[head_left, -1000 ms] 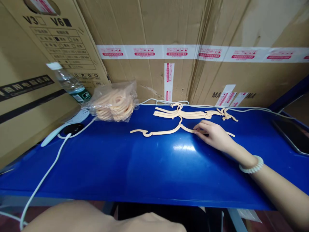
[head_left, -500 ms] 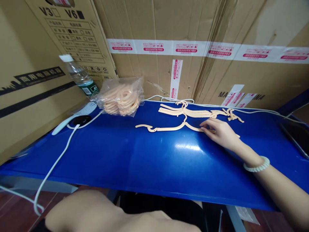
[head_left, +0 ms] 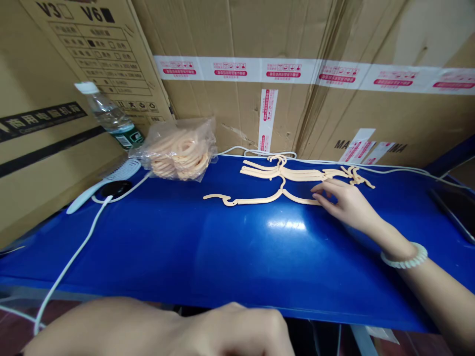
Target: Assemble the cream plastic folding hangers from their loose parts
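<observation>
A single peach plastic hanger (head_left: pixel 256 200) lies flat on the blue table (head_left: pixel 185 247). My right hand (head_left: pixel 349 202) rests on the hanger's right arm, fingers stretched out and close together; a bead bracelet (head_left: pixel 404 257) is on the wrist. Just behind it lies a small stack of the same hangers (head_left: pixel 297 174). My left hand (head_left: pixel 208 331) is low at the table's front edge, showing only its back, blurred, with the fingers hidden.
A clear bag of peach hangers (head_left: pixel 178 151) sits at the back left beside a water bottle (head_left: pixel 107 118). A white device (head_left: pixel 100 183) and its cable (head_left: pixel 74 252) run off the left front. Cardboard boxes (head_left: pixel 260 39) wall the back. A dark flat screen (head_left: pixel 454 202) lies far right.
My left hand and forearm have come up and rightwards along the table's front edge. My right hand has stayed on the hanger's right arm, shifting slightly right.
</observation>
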`<state>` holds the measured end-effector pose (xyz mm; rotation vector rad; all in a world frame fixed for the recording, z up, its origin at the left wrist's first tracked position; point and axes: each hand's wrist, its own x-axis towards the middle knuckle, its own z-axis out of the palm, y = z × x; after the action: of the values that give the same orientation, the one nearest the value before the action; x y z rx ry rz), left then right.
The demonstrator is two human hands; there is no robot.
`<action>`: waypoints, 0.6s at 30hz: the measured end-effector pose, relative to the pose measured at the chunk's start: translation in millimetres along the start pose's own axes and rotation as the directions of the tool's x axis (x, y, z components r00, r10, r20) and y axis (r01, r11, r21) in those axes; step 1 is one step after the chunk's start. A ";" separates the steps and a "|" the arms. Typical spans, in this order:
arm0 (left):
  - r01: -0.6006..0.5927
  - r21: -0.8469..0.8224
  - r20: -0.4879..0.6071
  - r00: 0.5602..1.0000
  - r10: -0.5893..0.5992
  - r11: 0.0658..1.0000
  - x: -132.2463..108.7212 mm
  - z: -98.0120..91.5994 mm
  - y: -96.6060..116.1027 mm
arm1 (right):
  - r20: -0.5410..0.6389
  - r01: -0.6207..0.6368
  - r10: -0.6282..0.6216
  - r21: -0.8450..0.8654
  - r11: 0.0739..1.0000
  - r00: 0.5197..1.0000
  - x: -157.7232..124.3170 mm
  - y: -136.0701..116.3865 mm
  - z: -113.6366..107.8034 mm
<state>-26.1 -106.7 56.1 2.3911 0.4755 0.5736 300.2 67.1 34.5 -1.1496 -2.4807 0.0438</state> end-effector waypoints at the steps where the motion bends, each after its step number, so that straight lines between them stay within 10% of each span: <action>1: -0.011 -0.041 0.042 0.999 0.013 0.999 5.3 -6.3 1.0 | -0.003 -0.001 0.001 -0.008 1.000 1.000 -0.3 1.5 -1.6; 9: 0.390 0.545 -0.274 0.919 -0.282 0.742 26.6 -5.6 -67.9 | 0.235 -0.064 0.077 -0.063 0.996 0.969 -4.5 31.2 -17.8; 18: 0.370 0.613 -0.286 0.927 -0.241 0.698 26.9 -2.2 -112.1 | 0.379 -0.217 0.198 0.010 0.976 0.904 -6.0 42.6 -19.3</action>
<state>-26.0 -10.3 -7.2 2.8198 1.3340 0.5309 341.7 88.1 41.9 -1.4985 -2.6447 0.4256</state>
